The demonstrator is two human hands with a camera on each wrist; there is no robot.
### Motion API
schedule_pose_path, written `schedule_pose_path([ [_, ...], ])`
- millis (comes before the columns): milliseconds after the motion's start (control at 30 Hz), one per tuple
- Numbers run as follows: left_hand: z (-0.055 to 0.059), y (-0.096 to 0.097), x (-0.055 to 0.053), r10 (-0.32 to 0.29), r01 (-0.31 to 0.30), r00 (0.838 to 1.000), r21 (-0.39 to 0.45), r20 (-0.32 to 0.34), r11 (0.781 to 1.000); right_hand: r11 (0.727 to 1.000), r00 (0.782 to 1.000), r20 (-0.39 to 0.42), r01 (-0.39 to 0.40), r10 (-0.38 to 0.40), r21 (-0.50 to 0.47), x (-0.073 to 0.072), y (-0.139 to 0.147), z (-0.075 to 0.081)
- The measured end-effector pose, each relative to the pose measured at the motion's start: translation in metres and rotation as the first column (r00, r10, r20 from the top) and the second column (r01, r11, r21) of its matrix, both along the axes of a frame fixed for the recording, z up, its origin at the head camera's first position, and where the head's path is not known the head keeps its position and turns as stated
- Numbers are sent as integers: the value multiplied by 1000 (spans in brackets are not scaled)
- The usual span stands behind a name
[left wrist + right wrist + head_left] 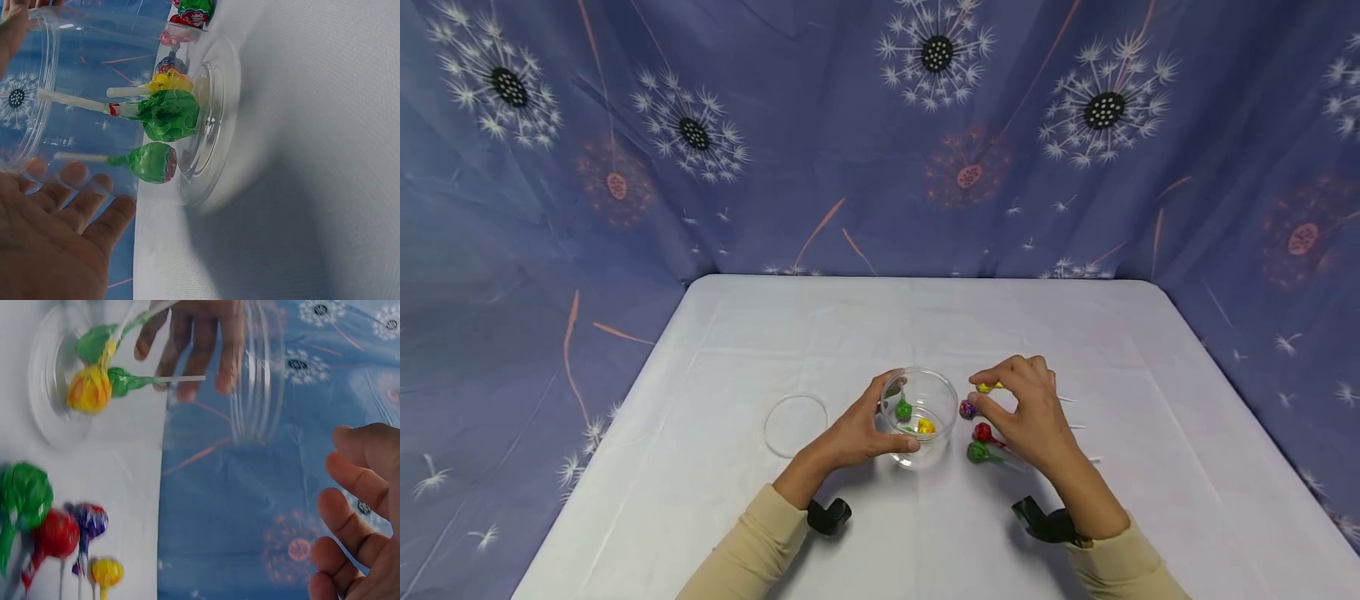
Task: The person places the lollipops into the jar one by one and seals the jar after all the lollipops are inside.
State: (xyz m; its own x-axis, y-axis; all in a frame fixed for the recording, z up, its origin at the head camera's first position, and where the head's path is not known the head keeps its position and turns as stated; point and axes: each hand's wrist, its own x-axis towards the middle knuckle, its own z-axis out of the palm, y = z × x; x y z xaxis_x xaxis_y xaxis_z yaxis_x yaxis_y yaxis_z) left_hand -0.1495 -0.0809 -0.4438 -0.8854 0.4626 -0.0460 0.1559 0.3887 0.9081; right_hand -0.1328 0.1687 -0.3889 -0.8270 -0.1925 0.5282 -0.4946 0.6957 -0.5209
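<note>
Left grip (857, 429) around clear jar (937, 448) (lollipops (903, 409) inside), right grip (1028, 408) parted near loose lollipops (982, 432).

Red lollipop (982, 432), green lollipop (977, 452); blue dandelion-print curtain (820, 108).

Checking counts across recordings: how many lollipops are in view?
7. In the clear jar: two green lollipops, one yellow lollipop. On the white table: one green, one red, one purple, one yellow. No others show.

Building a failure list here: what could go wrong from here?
The jar may tip if the left fingers slacken on its side. Outside it, the red lollipop and a green lollipop lie close together, so the right fingers might nudge one while picking the other.
</note>
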Motion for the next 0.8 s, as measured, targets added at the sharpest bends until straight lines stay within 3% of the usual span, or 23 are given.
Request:
schedule_pose_path([
  [233, 1, -1, 0, -7, 7, 1000, -6, -8, 1000, 998, 998, -13, 69, -69, -3, 9, 27, 1],
  [367, 1, -1, 1, -1, 1, 1000, -15, -2, 1000, 991, 990, 27, 136, -136, 2, 14, 45, -1],
  [667, 2, 0, 1, -1, 1, 1000, -17, -6, 1000, 968, 965, 86, 242, -247, 64, 22, 92, -21],
  [800, 2, 0, 1, -1, 1, 1000, -8, -2, 1000, 955, 945, 160, 268, -286, 123, 26, 110, -32],
])
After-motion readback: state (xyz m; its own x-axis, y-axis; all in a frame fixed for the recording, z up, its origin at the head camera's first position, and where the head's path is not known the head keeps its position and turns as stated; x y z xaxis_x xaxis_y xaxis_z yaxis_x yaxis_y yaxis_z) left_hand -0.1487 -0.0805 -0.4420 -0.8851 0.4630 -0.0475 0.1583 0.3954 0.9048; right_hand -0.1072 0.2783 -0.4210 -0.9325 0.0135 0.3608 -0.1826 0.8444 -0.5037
